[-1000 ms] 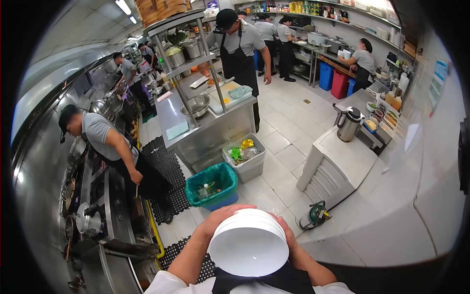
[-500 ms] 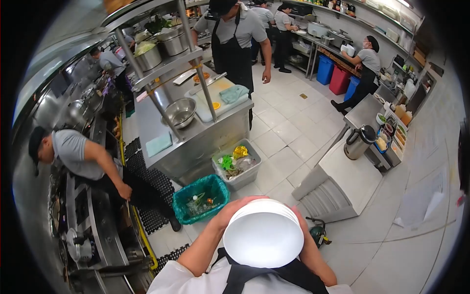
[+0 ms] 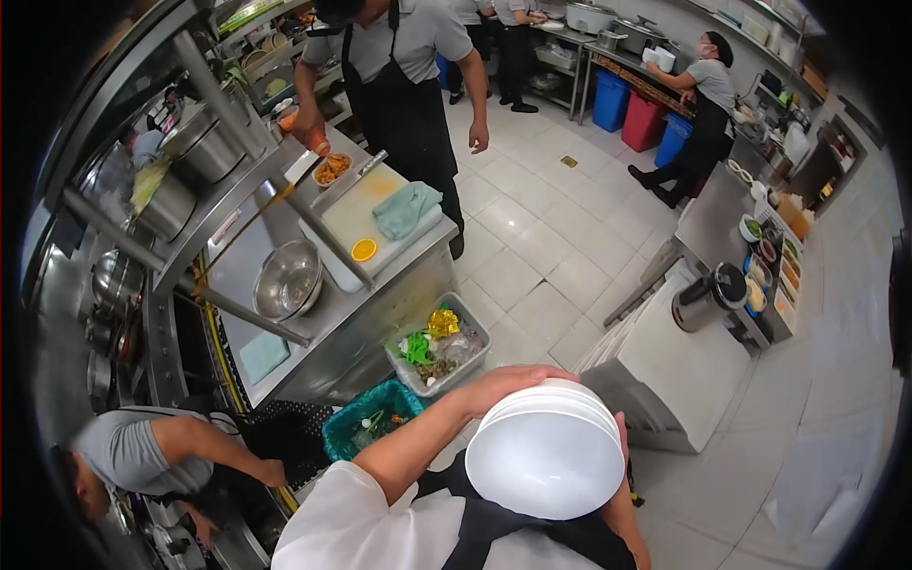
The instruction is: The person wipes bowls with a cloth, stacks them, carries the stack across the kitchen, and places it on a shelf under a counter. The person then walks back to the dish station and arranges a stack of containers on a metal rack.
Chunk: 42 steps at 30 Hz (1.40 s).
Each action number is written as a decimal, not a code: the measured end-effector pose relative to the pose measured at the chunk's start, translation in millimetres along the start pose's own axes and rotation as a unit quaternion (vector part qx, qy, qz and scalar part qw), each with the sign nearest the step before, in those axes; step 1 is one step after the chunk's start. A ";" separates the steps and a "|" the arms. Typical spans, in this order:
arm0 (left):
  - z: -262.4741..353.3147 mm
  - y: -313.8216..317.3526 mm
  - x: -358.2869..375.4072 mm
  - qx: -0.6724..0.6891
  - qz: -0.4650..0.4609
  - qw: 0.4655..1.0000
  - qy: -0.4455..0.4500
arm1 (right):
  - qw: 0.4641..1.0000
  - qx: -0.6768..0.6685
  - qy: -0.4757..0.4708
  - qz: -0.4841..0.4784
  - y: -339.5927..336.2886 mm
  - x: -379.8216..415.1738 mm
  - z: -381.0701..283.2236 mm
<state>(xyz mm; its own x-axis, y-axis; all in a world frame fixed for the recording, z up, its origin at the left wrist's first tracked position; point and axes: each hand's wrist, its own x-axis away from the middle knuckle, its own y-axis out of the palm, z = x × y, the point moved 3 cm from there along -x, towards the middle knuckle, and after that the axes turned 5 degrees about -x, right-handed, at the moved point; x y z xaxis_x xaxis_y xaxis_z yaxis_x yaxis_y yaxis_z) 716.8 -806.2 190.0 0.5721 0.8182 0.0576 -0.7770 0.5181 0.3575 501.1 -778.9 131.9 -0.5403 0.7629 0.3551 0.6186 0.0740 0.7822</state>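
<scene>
I hold a stack of white bowls (image 3: 548, 454) against my chest, low in the middle of the view. My left hand (image 3: 508, 383) curls over the far left rim of the stack. My right hand (image 3: 621, 439) is mostly hidden behind the right side of the bowls, gripping them there. My white sleeves and black apron show at the bottom edge.
A steel prep table (image 3: 323, 304) with a metal bowl (image 3: 288, 278) and cutting board (image 3: 366, 220) stands ahead left. Below it sit a grey scrap bin (image 3: 439, 346) and a green-lined bin (image 3: 364, 427). A white counter (image 3: 679, 366) is right. Several co-workers stand around.
The view has moved forward and tilted down; the prep table and bins are closer. The co-worker at the stove on the left has slid toward the lower left. My grip on the bowls is unchanged.
</scene>
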 end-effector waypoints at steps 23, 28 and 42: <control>102.6 -234.2 -211.9 0.107 0.137 0.982 0.072 | 0.991 0.088 0.034 -0.093 70.2 -343.4 -210.2; 145.8 -301.4 -295.8 0.082 0.067 0.992 0.074 | 0.988 0.141 -0.020 -0.053 78.7 -405.6 -262.9; 196.8 -447.5 -475.0 -0.044 0.025 0.998 -0.024 | 0.996 0.025 -0.007 0.090 20.0 -582.4 -362.2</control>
<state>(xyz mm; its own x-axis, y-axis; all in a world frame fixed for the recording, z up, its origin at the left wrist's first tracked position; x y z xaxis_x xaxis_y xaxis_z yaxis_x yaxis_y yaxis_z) 844.5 -1475.8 186.1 0.5420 0.8320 0.1185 -0.8241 0.4985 0.2691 621.5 -1454.4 126.2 -0.4105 0.7753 0.4799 0.7320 -0.0336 0.6805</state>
